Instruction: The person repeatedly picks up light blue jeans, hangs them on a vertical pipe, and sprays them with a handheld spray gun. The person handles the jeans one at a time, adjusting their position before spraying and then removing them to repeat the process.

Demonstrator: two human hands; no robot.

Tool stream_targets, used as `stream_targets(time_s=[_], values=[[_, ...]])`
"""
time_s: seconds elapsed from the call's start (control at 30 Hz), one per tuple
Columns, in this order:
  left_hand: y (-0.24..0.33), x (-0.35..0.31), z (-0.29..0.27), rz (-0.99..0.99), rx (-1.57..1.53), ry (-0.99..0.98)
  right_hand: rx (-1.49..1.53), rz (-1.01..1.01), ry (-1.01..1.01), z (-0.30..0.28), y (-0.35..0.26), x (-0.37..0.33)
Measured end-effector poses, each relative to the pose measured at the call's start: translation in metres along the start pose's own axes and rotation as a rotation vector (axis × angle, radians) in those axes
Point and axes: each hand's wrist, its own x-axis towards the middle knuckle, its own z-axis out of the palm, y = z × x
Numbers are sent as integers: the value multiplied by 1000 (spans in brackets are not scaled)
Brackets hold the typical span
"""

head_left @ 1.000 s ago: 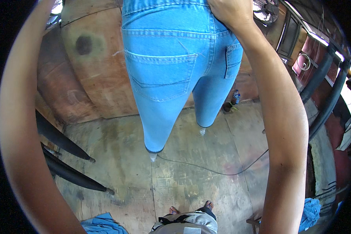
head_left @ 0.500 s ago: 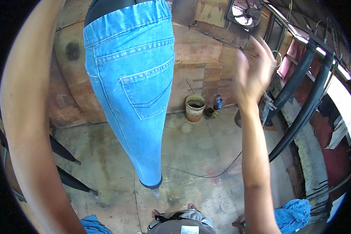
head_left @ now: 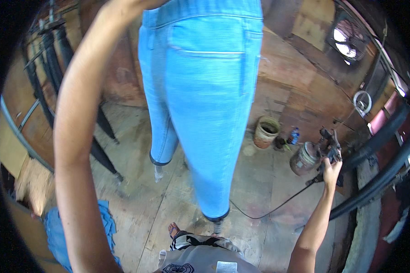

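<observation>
A: Where do the jeans (head_left: pixel 205 104) stand now?

B: The light blue jeans hang upright in the middle of the view, waistband at the far top edge, both legs dangling free over the wooden floor (head_left: pixel 136 195). The left hand (head_left: pixel 136 3) is raised to the waistband's left corner; it runs off the top edge, so I cannot tell how the fingers sit, though the garment seems to hang from there.

A: And the right hand?

B: That is the change. A second ago it was up on the right side of the waistband; half a second ago it had let go and was open in the air. Now the right hand (head_left: pixel 331 170) is low on the right, closed on the handle of a dark tool (head_left: pixel 328 143) with a black cord (head_left: pixel 269 207) trailing left across the floor.

A: So the jeans hang from one side only?

B: It looks so, and they have turned slightly.

A: Around them?

B: A round pot (head_left: pixel 265 132) and a small bottle (head_left: pixel 294 135) stand by the far wall, a metal canister (head_left: pixel 305 158) sits just left of the tool, blue cloth (head_left: pixel 59 232) lies near left.
</observation>
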Motion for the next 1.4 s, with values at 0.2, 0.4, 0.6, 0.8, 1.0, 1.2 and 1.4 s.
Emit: stream_targets(time_s=[0.2,0.4,0.6,0.8,1.0,1.2,1.4], values=[[36,-45,-15,-500,90,-441,471,401,-50,22,-26,10],[21,-54,14,-227,123,-539,192,495,135,36,-78,21],[26,-70,58,-242,266,-586,-51,367,203,17,-127,-35],[26,-82,106,-257,257,-502,-188,608,28,61,-112,-130],[16,-93,144,-274,314,-426,-116,847,-14,157,-118,-243],[13,-98,147,-268,270,-417,-145,819,-134,230,-171,-238],[15,-92,127,-200,261,-372,190,294,10,221,-259,-148]])
